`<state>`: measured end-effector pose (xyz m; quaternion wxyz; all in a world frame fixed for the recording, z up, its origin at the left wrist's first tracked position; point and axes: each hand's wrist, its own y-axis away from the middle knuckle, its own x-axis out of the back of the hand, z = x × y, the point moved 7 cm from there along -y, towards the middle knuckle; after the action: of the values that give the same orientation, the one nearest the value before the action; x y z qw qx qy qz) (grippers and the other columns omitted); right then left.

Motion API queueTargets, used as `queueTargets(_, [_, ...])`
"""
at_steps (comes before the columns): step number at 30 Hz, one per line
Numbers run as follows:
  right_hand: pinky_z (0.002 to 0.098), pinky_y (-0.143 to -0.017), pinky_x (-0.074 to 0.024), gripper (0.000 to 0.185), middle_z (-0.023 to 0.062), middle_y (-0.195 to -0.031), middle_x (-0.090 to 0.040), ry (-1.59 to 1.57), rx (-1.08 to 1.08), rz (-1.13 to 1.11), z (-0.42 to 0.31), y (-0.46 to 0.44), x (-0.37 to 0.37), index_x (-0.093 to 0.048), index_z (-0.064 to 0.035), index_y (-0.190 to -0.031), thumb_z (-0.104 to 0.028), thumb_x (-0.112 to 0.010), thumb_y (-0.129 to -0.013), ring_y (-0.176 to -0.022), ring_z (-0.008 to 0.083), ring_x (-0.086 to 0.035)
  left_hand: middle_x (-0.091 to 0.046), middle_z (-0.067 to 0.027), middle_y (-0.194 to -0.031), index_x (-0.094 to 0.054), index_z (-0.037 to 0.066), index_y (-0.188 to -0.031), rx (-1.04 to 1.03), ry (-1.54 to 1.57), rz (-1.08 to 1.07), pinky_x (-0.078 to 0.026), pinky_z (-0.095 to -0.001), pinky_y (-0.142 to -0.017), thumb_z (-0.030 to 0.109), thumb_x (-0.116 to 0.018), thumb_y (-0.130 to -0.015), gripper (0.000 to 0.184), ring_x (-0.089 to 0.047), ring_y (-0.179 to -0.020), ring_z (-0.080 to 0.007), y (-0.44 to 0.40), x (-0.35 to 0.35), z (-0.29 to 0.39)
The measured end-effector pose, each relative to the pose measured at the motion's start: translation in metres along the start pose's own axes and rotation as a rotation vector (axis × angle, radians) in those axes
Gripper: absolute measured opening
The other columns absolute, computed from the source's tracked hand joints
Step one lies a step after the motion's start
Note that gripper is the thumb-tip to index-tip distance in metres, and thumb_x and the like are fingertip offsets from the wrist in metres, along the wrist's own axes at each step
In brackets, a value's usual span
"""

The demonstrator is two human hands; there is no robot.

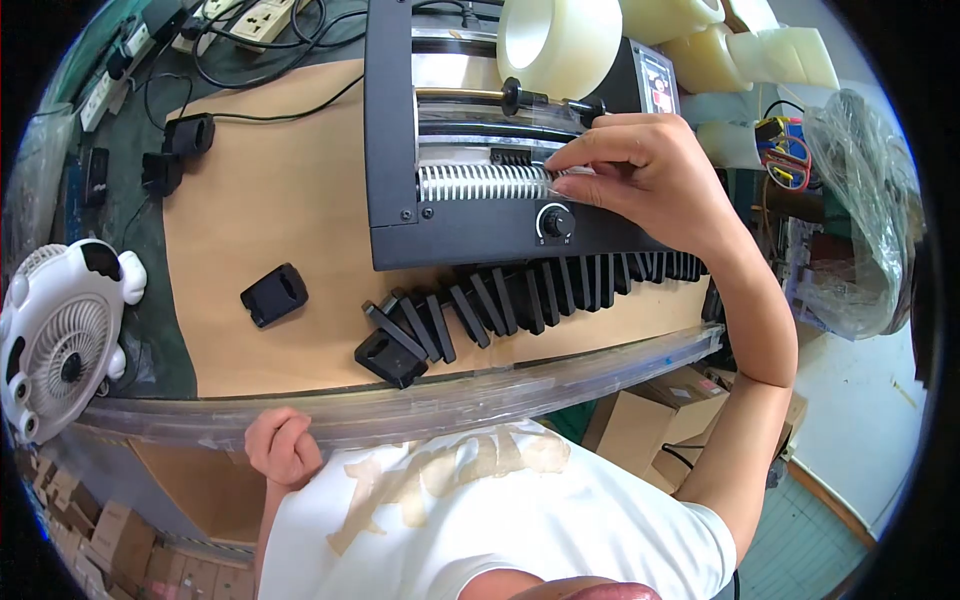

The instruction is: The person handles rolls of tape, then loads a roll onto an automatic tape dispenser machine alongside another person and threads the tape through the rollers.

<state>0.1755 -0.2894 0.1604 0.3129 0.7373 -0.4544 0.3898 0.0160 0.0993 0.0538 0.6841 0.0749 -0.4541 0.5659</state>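
Observation:
Over the black machine (470,235), my right hand (640,175) has its thumb and forefinger pinched at the right part of a silver ribbed roller (485,183). What lies between the fingertips is too small to make out. Just below that hand is a round knob (556,222) on the machine's front. My left hand (284,448) is curled closed at the table's front edge, beside the clear-wrapped rim (400,420). A long row of black rectangular pieces (535,295) leans along the machine's front. One separate black piece (274,295) lies on the brown paper (260,200).
A white fan (70,340) stands at the left edge. Black adapters (188,135), cables and power strips (265,22) fill the upper left. Large tape rolls (560,45) sit on and behind the machine. Plastic wrap (865,210) hangs at the right, with cardboard boxes (640,430) below the table.

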Motion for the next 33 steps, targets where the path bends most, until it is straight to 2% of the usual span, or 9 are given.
queueTargets(6, [0.0372,-0.059,-0.0505,0.013,0.0077,-0.074,-0.064,0.094,0.188,0.037,-0.006,0.002,0.000,-0.074,-0.0070,-0.090,-0.017,-0.078,-0.082,-0.065,0.0273,-0.063,-0.065,-0.0095,-0.078,-0.068,0.006,-0.081,-0.002,0.014,-0.006,-0.049,-0.0342,-0.056,-0.006,-0.060,-0.066,0.021,-0.063,-0.062,-0.0268,-0.004,-0.001,0.001])
queueTargets(9, [0.0343,-0.051,-0.0417,0.014,0.0059,-0.067,-0.054,0.073,0.295,0.083,-0.006,0.000,0.000,-0.073,-0.0042,-0.088,-0.008,-0.082,-0.077,-0.058,0.0218,-0.054,-0.065,-0.0098,-0.078,-0.067,0.006,-0.080,0.006,0.023,-0.015,-0.049,-0.0342,-0.055,-0.006,-0.060,-0.066,0.021,-0.062,-0.060,-0.0268,-0.004,-0.001,0.000])
queueTargets(18, [0.0327,-0.052,-0.0429,0.014,0.0065,-0.067,-0.056,0.021,0.254,0.065,-0.004,-0.001,-0.001,-0.072,-0.0034,-0.089,-0.006,-0.081,-0.078,-0.059,0.0218,-0.055,-0.064,-0.0098,-0.077,-0.067,0.006,-0.080,0.019,0.000,-0.032,-0.047,-0.0339,-0.053,-0.007,-0.060,-0.065,0.021,-0.061,-0.059,-0.0266,-0.006,-0.002,0.001])
queueTargets(21, [0.0353,-0.058,-0.0510,0.009,0.0078,-0.075,-0.066,0.024,0.199,0.037,-0.004,-0.001,0.008,-0.072,-0.0049,-0.088,-0.012,-0.077,-0.084,-0.066,0.0265,-0.064,-0.065,-0.0096,-0.077,-0.067,0.007,-0.079,0.032,0.007,-0.032,-0.047,-0.0339,-0.053,-0.006,-0.060,-0.065,0.021,-0.061,-0.059,-0.0265,-0.005,-0.002,-0.002])
queueTargets(24, [0.0332,-0.058,-0.0503,0.007,0.0078,-0.077,-0.068,-0.058,0.162,0.021,-0.003,0.001,0.017,-0.072,-0.0034,-0.090,-0.008,-0.075,-0.086,-0.064,0.0228,-0.063,-0.065,-0.0096,-0.077,-0.067,0.007,-0.079,0.043,0.015,-0.031,-0.047,-0.0340,-0.053,-0.006,-0.060,-0.064,0.021,-0.062,-0.059,-0.0266,-0.004,-0.002,-0.003])
queueTargets(25, [0.0322,-0.058,-0.0499,0.008,0.0081,-0.079,-0.070,-0.183,0.127,0.012,0.002,0.003,0.016,-0.072,-0.0026,-0.092,-0.007,-0.074,-0.086,-0.064,0.0201,-0.063,-0.064,-0.0096,-0.077,-0.067,0.007,-0.078,0.046,0.016,-0.032,-0.047,-0.0340,-0.053,-0.006,-0.060,-0.064,0.021,-0.062,-0.060,-0.0267,-0.004,-0.002,-0.004])
queueTargets(28, [0.0323,-0.058,-0.0499,0.008,0.0094,-0.078,-0.068,-0.226,0.080,-0.074,0.001,0.005,0.013,-0.073,-0.0021,-0.092,-0.007,-0.074,-0.085,-0.064,0.0209,-0.063,-0.065,-0.0096,-0.077,-0.068,0.007,-0.078,0.054,0.014,-0.028,-0.047,-0.0340,-0.054,-0.006,-0.060,-0.063,0.021,-0.062,-0.060,-0.0267,-0.004,-0.002,-0.005])
queueTargets(31, [0.0326,-0.058,-0.0500,0.008,0.0100,-0.077,-0.067,-0.132,0.060,-0.181,-0.006,0.001,0.010,-0.072,-0.0015,-0.093,-0.006,-0.073,-0.086,-0.064,0.0221,-0.063,-0.065,-0.0096,-0.077,-0.068,0.007,-0.077,0.071,0.019,-0.031,-0.048,-0.0339,-0.055,-0.006,-0.060,-0.063,0.021,-0.062,-0.061,-0.0266,-0.002,-0.002,-0.006])
queueTargets(33, [0.0324,-0.058,-0.0496,0.007,0.0099,-0.076,-0.066,-0.137,0.092,-0.159,-0.008,0.000,0.008,-0.071,-0.0008,-0.091,-0.005,-0.072,-0.086,-0.063,0.0221,-0.062,-0.065,-0.0096,-0.077,-0.068,0.007,-0.077,0.075,0.019,-0.025,-0.048,-0.0339,-0.055,-0.006,-0.060,-0.063,0.021,-0.062,-0.061,-0.0266,-0.001,-0.003,-0.007])
